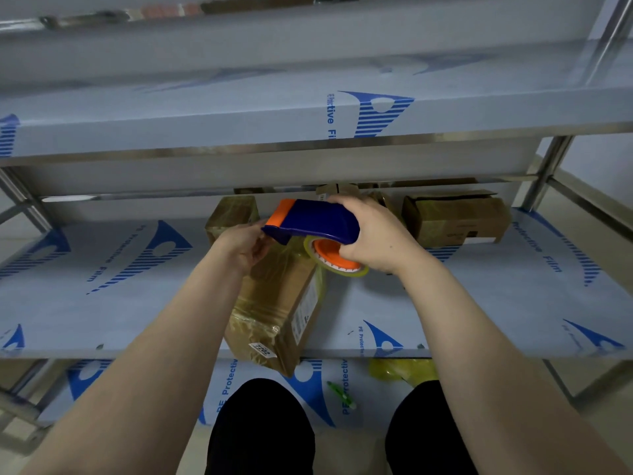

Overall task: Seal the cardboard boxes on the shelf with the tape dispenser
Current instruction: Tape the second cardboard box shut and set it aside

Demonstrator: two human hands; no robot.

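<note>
The right hand [373,234] grips the tape dispenser [308,221] over the cardboard box [274,303], which overhangs the shelf [479,303]. The left hand [243,245] seemingly pinches the tape [289,250] at the dispenser's mouth, probably to start a strip.

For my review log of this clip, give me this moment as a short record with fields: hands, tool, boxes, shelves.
right hand: grips the tape dispenser above the shelf
left hand: fingers curled at the dispenser's front end; what they pinch is unclear
near box: on the shelf under the hands, glossy with tape, one corner overhanging the front edge
back boxes: left back box, right back box, toward the rear
lower shelf: green item, yellow item
</note>
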